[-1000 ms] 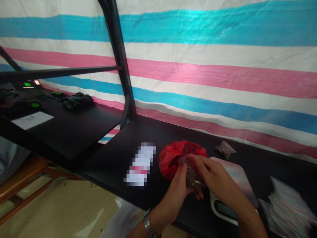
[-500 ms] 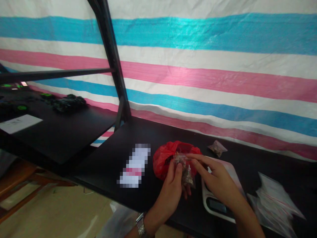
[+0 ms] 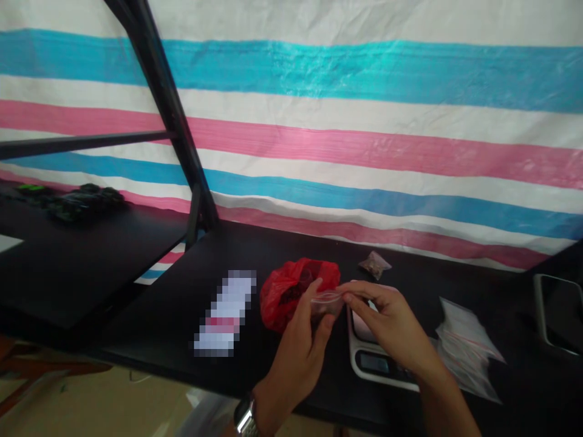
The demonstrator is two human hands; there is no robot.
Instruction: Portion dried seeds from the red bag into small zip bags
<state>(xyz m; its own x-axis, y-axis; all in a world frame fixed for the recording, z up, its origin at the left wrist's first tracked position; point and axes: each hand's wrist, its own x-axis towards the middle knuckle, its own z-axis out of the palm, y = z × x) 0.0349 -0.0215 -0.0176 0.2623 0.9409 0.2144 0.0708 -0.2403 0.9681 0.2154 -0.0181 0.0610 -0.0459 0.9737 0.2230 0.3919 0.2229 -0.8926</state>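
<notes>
Over the black bench, my left hand (image 3: 298,340) and right hand (image 3: 387,321) pinch a small zip bag (image 3: 327,301) shut along its seal — beside the red bag (image 3: 291,288), above the scale (image 3: 371,358); finishing needs firm, even pressure.

Left hand (image 3: 304,340) and right hand (image 3: 387,321) pinch the seal of a small clear zip-top plastic bag (image 3: 326,301) above a black tabletop (image 3: 182,315), between a crumpled red plastic bag (image 3: 291,291) and a white digital scale (image 3: 364,358); a stack of empty clear bags (image 3: 464,349) lies right.
</notes>
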